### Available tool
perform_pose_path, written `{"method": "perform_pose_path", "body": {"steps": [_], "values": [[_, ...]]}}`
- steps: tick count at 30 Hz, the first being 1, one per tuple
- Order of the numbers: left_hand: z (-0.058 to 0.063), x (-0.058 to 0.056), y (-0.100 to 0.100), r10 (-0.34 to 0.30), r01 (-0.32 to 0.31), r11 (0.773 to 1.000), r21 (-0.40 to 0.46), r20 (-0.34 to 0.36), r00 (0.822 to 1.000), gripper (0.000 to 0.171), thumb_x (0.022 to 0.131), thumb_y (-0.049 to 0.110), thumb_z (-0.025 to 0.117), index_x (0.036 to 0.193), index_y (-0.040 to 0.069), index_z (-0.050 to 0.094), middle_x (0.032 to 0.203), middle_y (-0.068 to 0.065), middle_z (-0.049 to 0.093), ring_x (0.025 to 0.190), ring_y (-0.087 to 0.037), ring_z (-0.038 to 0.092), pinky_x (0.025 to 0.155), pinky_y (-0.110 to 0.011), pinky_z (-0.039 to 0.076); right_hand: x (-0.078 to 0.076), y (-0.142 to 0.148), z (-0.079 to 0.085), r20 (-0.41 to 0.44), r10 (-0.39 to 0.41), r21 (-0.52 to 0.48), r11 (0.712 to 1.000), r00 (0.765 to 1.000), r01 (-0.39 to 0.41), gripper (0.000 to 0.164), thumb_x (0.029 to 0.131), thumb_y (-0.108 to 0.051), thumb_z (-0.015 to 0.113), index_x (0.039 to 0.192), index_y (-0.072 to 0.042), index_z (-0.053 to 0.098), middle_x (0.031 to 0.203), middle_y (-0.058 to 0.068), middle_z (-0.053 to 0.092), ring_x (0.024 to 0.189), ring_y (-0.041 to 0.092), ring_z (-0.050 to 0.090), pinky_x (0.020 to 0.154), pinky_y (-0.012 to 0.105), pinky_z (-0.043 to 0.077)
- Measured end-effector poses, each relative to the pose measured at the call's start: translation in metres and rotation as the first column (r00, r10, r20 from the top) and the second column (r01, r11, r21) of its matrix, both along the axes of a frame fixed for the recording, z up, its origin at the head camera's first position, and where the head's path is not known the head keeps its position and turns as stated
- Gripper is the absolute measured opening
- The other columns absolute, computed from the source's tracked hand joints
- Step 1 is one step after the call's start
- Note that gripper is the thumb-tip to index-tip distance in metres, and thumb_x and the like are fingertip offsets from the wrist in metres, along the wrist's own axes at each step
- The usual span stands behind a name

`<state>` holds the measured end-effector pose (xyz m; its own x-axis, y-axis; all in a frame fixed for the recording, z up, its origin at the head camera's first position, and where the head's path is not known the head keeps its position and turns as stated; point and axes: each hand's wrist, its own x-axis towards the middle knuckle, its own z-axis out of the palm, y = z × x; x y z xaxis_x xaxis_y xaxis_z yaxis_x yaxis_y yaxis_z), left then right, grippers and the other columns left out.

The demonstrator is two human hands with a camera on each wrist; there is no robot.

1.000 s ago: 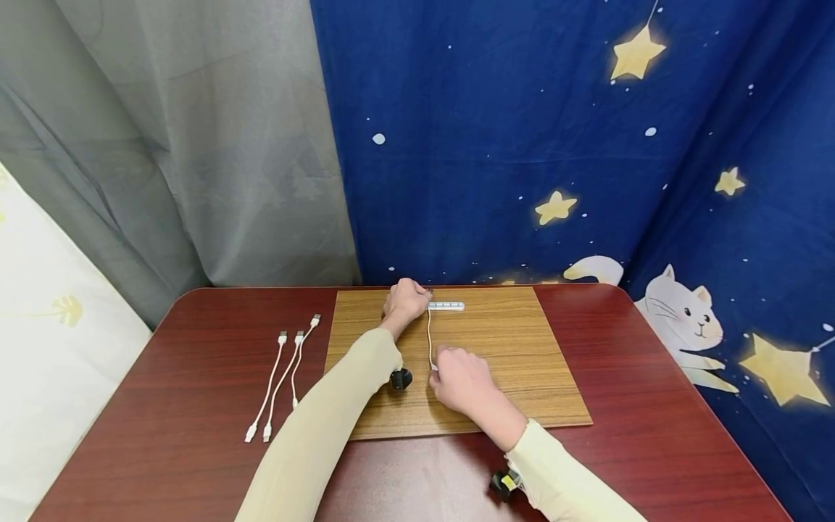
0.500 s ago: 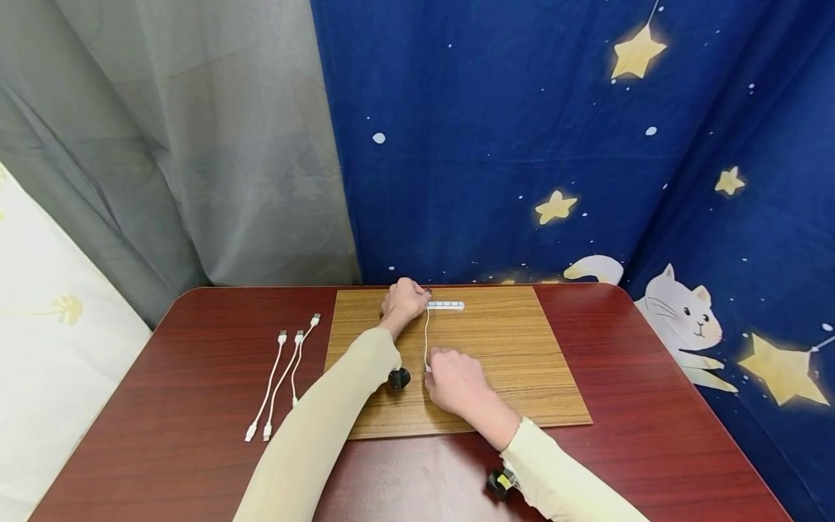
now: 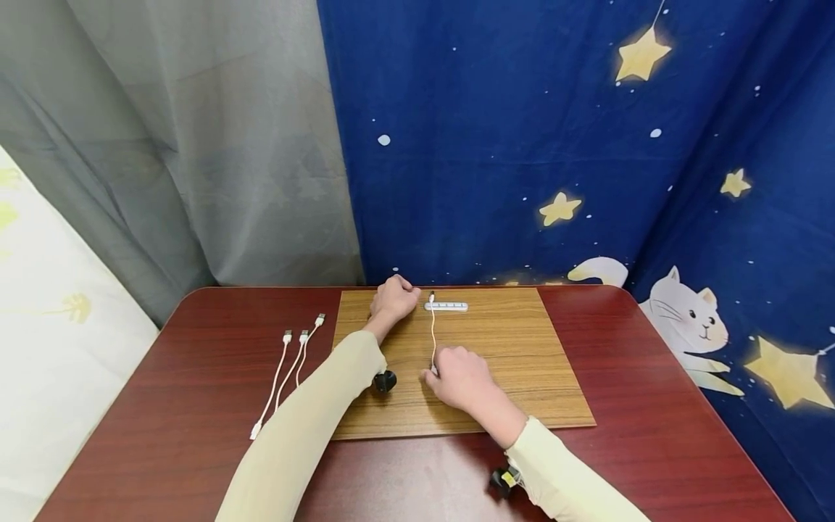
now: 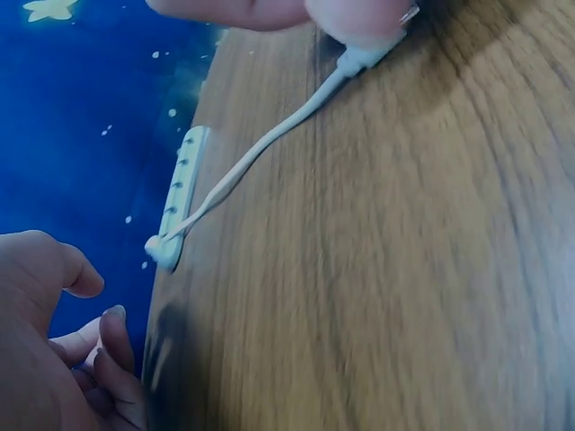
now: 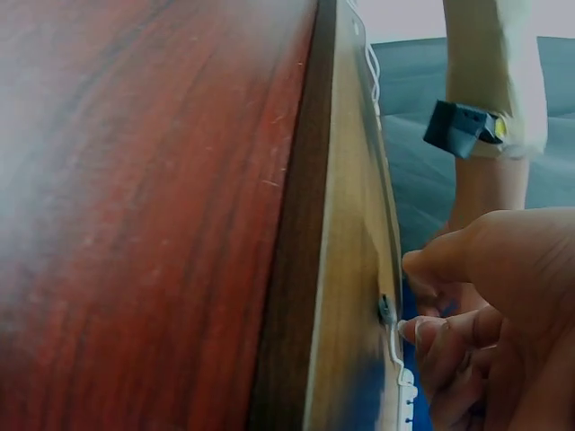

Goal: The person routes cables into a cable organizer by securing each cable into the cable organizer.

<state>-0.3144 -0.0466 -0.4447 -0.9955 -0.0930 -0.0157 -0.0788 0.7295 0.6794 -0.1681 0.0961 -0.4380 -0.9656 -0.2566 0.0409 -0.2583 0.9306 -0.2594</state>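
Observation:
A white USB cable (image 3: 433,330) runs front to back over a wood-grain board (image 3: 509,362). Its far end crosses the left end of a white notched cable holder strip (image 3: 450,307) near the board's back edge. My left hand (image 3: 394,297) hovers just left of that end, thumb and fingers apart and holding nothing, as the left wrist view also shows. At the near plug (image 5: 386,310), a fingertip of my right hand (image 3: 463,377) touches the cable. The right thumb stands away from the fingers in the right wrist view.
Three more white USB cables (image 3: 270,388) lie on the red-brown table (image 3: 196,377) left of the board, partly hidden by my left forearm. A grey curtain (image 3: 261,181) and a blue star-patterned curtain (image 3: 470,181) hang behind the table.
My left hand has let go of the cable's far end and drawn a little left, uncovering the strip's left end. The right thumb has spread away from the near plug.

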Motion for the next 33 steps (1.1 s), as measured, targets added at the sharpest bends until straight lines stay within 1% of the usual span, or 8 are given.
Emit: {"method": "perform_pose_path", "body": {"steps": [4, 7, 10, 14, 18, 25, 28, 33], "values": [[0.002, 0.001, -0.012, 0.0, 0.0, 1.0, 0.019, -0.004, 1.0, 0.021, 0.093, 0.035, 0.065, 0.098, 0.014, 0.066, 0.102, -0.006, 0.066, 0.099, -0.028, 0.061, 0.086, -0.048, 0.046, 0.0, -0.001, 0.004, -0.011, 0.005, -0.022, 1.0, 1.0, -0.005, 0.032, 0.093, -0.042, 0.073, 0.08, -0.017, 0.057, 0.071, 0.003, 0.056, 0.067, 0.028, 0.062, 0.057, 0.047, 0.05], [0.005, 0.003, -0.02, -0.002, 0.003, 1.0, 0.028, -0.009, 1.0, 0.021, 0.093, 0.034, 0.065, 0.098, 0.013, 0.066, 0.099, -0.006, 0.066, 0.095, -0.027, 0.061, 0.084, -0.047, 0.046, 0.0, -0.002, 0.005, -0.001, 0.016, -0.036, 0.999, 1.0, -0.016, 0.031, 0.094, -0.04, 0.072, 0.081, -0.017, 0.055, 0.069, 0.001, 0.054, 0.065, 0.025, 0.059, 0.055, 0.044, 0.048], [0.01, 0.006, -0.029, -0.009, 0.009, 0.999, 0.032, -0.01, 1.0, 0.019, 0.093, 0.031, 0.065, 0.096, 0.012, 0.067, 0.091, -0.006, 0.066, 0.086, -0.026, 0.061, 0.078, -0.044, 0.047, 0.0, -0.004, 0.007, -0.003, 0.032, -0.061, 0.998, 0.999, -0.032, 0.031, 0.094, -0.038, 0.072, 0.081, -0.017, 0.054, 0.068, -0.001, 0.052, 0.063, 0.021, 0.055, 0.054, 0.041, 0.046], [0.015, 0.009, -0.041, -0.035, 0.035, 0.999, 0.024, 0.003, 0.999, 0.018, 0.092, 0.031, 0.064, 0.093, 0.013, 0.068, 0.074, -0.005, 0.067, 0.07, -0.025, 0.064, 0.07, -0.041, 0.047, 0.0, -0.006, 0.007, -0.03, 0.062, -0.092, 0.994, 0.998, -0.065, 0.029, 0.093, -0.036, 0.072, 0.079, -0.018, 0.054, 0.068, -0.002, 0.052, 0.062, 0.02, 0.054, 0.055, 0.04, 0.045], [0.02, 0.016, -0.052, -0.059, 0.058, 0.998, 0.032, 0.013, 0.998, 0.019, 0.092, 0.032, 0.064, 0.094, 0.013, 0.068, 0.064, -0.004, 0.066, 0.063, -0.025, 0.067, 0.07, -0.04, 0.048, -0.001, -0.008, 0.008, -0.056, 0.094, -0.117, 0.988, 0.994, -0.1, 0.03, 0.093, -0.033, 0.072, 0.075, -0.019, 0.053, 0.065, -0.003, 0.051, 0.059, 0.019, 0.053, 0.055, 0.04, 0.044], [0.024, 0.032, -0.064, -0.058, 0.058, 0.998, 0.023, 0.016, 0.998, 0.024, 0.093, 0.036, 0.061, 0.099, 0.014, 0.068, 0.068, -0.006, 0.068, 0.064, -0.025, 0.066, 0.069, -0.042, 0.048, 0.0, -0.014, 0.005, -0.072, 0.129, -0.184, 0.973, 0.989, -0.14, 0.027, 0.093, -0.029, 0.072, 0.073, -0.02, 0.057, 0.063, -0.008, 0.052, 0.057, 0.014, 0.052, 0.053, 0.035, 0.044], [0.027, 0.038, -0.069, -0.066, 0.065, 0.997, 0.039, 0.013, 0.998, 0.026, 0.094, 0.038, 0.061, 0.1, 0.013, 0.067, 0.07, -0.006, 0.068, 0.064, -0.027, 0.067, 0.071, -0.042, 0.048, 0.002, -0.016, 0.005, -0.076, 0.146, -0.206, 0.966, 0.986, -0.159, 0.025, 0.093, -0.028, 0.073, 0.074, -0.018, 0.059, 0.062, -0.008, 0.052, 0.054, 0.012, 0.051, 0.052, 0.033, 0.043], [0.031, 0.046, -0.08, -0.059, 0.059, 0.997, 0.051, -0.017, 0.998, 0.027, 0.094, 0.038, 0.062, 0.1, 0.012, 0.067, 0.074, -0.005, 0.07, 0.067, -0.025, 0.065, 0.073, -0.042, 0.048, 0.006, -0.022, 0.006, -0.073, 0.165, -0.23, 0.957, 0.984, -0.177, 0.022, 0.093, -0.027, 0.073, 0.076, -0.018, 0.061, 0.06, -0.01, 0.051, 0.052, 0.01, 0.049, 0.05, 0.031, 0.043]]}}
